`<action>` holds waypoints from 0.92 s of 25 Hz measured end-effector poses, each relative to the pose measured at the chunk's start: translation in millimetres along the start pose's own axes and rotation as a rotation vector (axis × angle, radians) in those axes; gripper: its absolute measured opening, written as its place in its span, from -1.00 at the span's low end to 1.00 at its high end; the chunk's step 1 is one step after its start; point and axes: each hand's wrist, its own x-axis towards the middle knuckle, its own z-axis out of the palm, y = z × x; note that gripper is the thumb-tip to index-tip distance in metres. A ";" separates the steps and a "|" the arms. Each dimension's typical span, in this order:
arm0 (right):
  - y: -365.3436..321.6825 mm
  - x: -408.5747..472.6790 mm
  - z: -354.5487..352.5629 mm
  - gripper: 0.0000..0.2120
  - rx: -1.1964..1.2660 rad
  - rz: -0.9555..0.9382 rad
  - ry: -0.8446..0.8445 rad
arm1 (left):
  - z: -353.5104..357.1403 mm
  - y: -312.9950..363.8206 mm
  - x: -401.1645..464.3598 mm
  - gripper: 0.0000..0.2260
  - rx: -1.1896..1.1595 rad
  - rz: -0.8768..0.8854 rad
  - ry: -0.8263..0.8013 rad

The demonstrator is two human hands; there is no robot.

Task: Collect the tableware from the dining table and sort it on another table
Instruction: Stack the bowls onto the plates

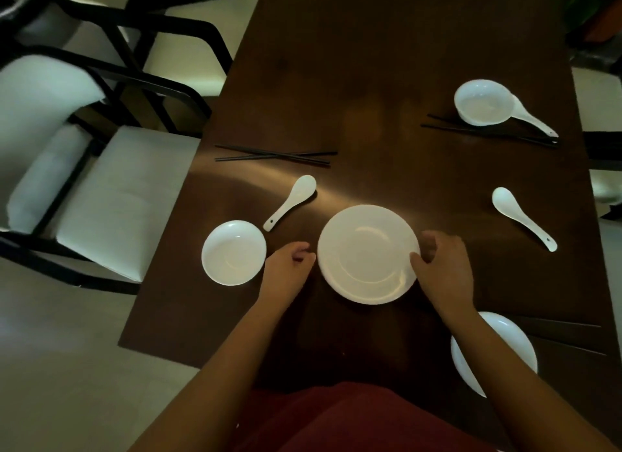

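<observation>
A large white plate lies near the front middle of the dark wooden table. My right hand curls on its right rim, thumb over the edge. My left hand sits just off the plate's left edge, fingers bent, holding nothing. A small white dish lies left of that hand. Above it rest a white spoon and black chopsticks. At the right are another spoon, a white bowl with a spoon and chopsticks, and a white dish partly under my right forearm.
Black-framed chairs with white cushions stand close along the table's left side. More black chopsticks lie at the front right by the dish. My red clothing fills the bottom of the view.
</observation>
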 end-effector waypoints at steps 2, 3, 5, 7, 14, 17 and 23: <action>-29.4 -12.5 9.3 -0.64 -0.022 -0.189 0.047 | -26.3 -6.4 -11.1 -0.75 0.183 0.239 0.091; -45.5 -19.8 17.0 -0.63 -0.026 -0.265 0.019 | -41.7 -13.0 -16.2 -0.76 0.276 0.356 0.151; -77.7 -35.1 40.2 -0.60 -0.084 -0.416 -0.040 | -76.4 -31.4 -21.6 -0.74 0.455 0.513 0.256; -108.1 -47.1 66.9 -0.57 -0.142 -0.550 -0.086 | -112.2 -51.2 -19.7 -0.67 0.611 0.541 0.299; -161.6 -55.4 142.3 -0.41 -0.178 -0.427 -0.353 | -155.3 -91.1 4.8 -0.46 0.739 0.281 0.162; -164.2 -54.3 155.3 -0.45 -0.165 -0.312 -0.407 | -152.5 -91.8 15.2 -0.52 0.524 0.182 0.064; -169.6 -59.3 156.7 -0.63 0.083 -0.108 -0.391 | -149.2 -82.4 23.4 -0.75 0.094 0.056 0.019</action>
